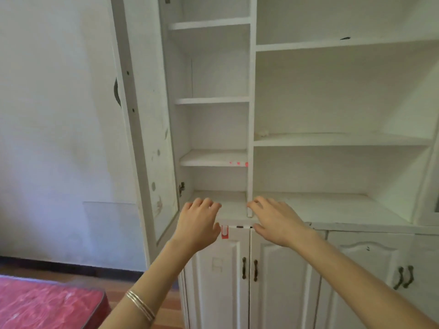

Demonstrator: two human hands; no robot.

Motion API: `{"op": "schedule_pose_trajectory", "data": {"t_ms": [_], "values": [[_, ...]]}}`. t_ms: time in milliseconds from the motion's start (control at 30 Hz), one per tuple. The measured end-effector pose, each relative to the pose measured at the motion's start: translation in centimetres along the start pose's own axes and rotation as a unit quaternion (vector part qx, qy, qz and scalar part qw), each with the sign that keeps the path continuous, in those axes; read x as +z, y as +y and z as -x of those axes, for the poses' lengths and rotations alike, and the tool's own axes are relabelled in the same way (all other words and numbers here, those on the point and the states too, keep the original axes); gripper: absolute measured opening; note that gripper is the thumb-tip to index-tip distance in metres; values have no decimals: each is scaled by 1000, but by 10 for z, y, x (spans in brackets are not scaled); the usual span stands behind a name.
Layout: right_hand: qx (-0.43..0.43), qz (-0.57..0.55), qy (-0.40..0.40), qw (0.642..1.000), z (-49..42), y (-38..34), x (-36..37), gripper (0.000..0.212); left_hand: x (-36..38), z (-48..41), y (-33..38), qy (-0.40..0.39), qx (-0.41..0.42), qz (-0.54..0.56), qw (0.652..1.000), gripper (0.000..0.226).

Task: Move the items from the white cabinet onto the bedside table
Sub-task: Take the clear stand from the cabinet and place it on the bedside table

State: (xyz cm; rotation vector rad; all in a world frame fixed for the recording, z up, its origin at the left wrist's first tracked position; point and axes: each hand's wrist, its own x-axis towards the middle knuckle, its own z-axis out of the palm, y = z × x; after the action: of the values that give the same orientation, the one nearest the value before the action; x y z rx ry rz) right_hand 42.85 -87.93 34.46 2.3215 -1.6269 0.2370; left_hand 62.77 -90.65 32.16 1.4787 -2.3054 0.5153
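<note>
The white cabinet point(251, 119) fills the view, its tall glass door point(152, 138) swung open to the left. Its narrow left shelves and wide right shelves show no items. My left hand point(198, 224) hovers, fingers spread and palm down, at the front edge of the lowest left shelf. My right hand point(275, 222) is beside it, fingers spread, just right of the upright divider. Neither hand holds anything. A small red sticker point(224, 232) sits on the lower door between my hands. The bedside table is out of view.
Closed lower doors with dark handles point(249, 269) run under the shelves. A red mattress point(47, 302) lies at the lower left on a wooden floor. A plain white wall stands to the left. A small crumpled scrap point(262, 133) lies on the wide middle shelf.
</note>
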Motion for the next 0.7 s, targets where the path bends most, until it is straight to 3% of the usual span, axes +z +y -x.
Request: {"op": "schedule_pose_trajectory", "data": {"t_ms": [333,700], "values": [[-29,16,63,997,-113,96,-41,48,-21,-142,-19,74,-40,-58,995,46],[-38,17,118,992,-202,130,-46,42,-9,-237,-67,91,-42,-99,990,45]]}}
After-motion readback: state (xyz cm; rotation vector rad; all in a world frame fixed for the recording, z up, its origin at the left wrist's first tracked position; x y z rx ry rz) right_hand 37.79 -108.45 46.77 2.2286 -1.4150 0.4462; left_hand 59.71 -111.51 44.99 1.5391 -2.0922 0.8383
